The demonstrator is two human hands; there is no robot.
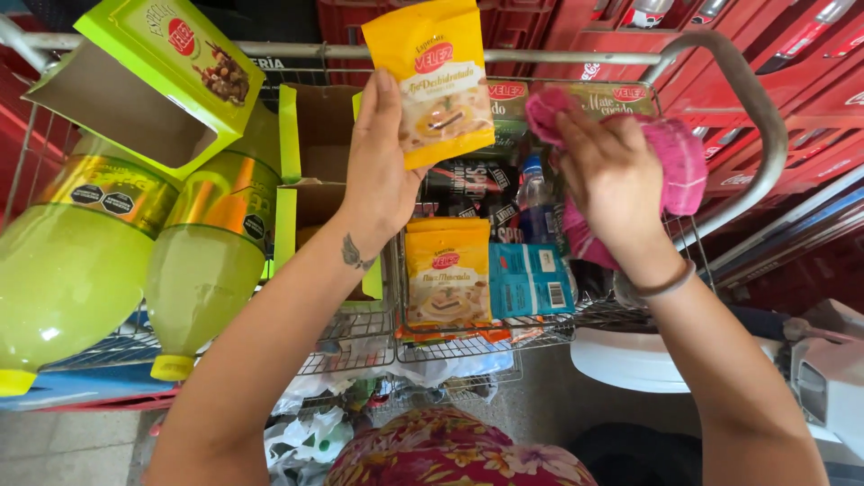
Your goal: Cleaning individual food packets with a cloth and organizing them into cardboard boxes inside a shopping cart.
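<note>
Now left grip (382, 171) clasps yellow packet (441, 76).

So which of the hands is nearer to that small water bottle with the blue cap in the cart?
The right hand, holding a pink cloth, sits just right of the bottle. The left hand is farther left, holding up a yellow packet.

The yellow snack pouch (438, 76) is glossy plastic film. The pink cloth (677, 157) looks soft and fuzzy. The grey wire cart (720, 67) is dull metal.

Wire cart (360, 337) with bottles (202, 270), packets (447, 274)
</note>
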